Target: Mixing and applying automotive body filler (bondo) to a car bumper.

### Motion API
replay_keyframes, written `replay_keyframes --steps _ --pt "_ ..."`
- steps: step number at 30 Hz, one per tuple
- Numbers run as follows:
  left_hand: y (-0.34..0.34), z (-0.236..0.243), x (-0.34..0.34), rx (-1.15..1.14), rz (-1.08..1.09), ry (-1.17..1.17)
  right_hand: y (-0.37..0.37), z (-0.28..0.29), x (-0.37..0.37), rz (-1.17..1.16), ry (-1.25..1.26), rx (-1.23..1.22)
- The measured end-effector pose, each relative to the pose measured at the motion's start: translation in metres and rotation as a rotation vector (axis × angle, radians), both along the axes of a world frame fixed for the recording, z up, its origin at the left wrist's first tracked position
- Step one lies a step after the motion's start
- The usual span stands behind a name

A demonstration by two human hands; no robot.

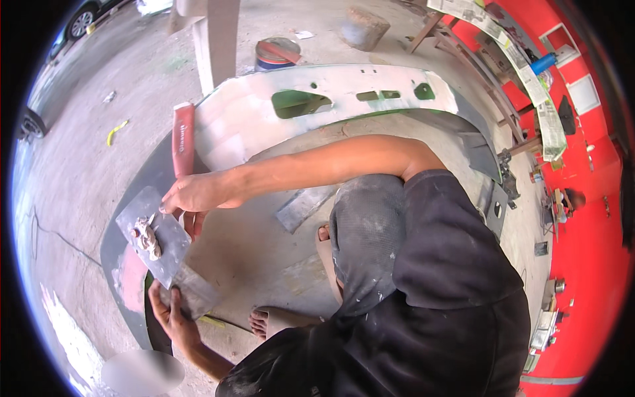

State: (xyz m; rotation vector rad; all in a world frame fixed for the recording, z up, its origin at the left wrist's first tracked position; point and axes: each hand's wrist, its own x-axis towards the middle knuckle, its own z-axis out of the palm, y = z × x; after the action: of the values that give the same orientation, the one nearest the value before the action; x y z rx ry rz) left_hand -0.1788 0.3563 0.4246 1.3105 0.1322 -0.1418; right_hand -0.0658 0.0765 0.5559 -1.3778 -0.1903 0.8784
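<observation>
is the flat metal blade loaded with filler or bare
Loaded: a lump of pinkish-white filler sits on the flat metal blade, held by the right hand.

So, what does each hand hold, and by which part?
The right hand holds a metal plate with filler by its top edge. The left hand holds a flat scraper by its lower end.

The right arm is stretched far out across the body toward the left. It is bare from the shoulder down and is held almost straight. The right hand (pixel 192 195) is turned palm down, and its fingers are curled shut around a handle. The left arm is brought in from the bottom edge and is bent upward. The left hand (pixel 169 311) is held low, with the palm turned up. Its fingers (pixel 175 298) are spread and pressed against something flat.
</observation>
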Motion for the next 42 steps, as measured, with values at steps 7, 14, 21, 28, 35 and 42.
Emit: replay_keyframes --steps 7,14,21,28,35,42 --pt "-0.035 0.035 -0.006 -0.087 -0.019 0.034 0.022 -0.022 0.009 -0.025 0.038 -0.082" --pt "-0.031 0.039 -0.013 -0.026 0.154 0.048 0.035 -0.03 0.003 -0.012 0.066 -0.09" --pt "-0.05 0.047 -0.009 -0.063 0.162 -0.04 0.003 0.0 0.015 0.183 -0.268 -0.384" --pt "-0.041 0.034 -0.018 -0.135 0.142 -0.114 -0.069 0.042 0.005 0.046 -0.345 -0.475" --pt "-0.075 0.049 -0.008 -0.116 0.093 -0.045 -0.073 0.035 -0.008 -0.037 -0.37 -0.401" --pt "-0.079 0.067 -0.015 -0.138 -0.093 -0.022 -0.054 0.025 -0.01 -0.097 -0.596 -0.366"
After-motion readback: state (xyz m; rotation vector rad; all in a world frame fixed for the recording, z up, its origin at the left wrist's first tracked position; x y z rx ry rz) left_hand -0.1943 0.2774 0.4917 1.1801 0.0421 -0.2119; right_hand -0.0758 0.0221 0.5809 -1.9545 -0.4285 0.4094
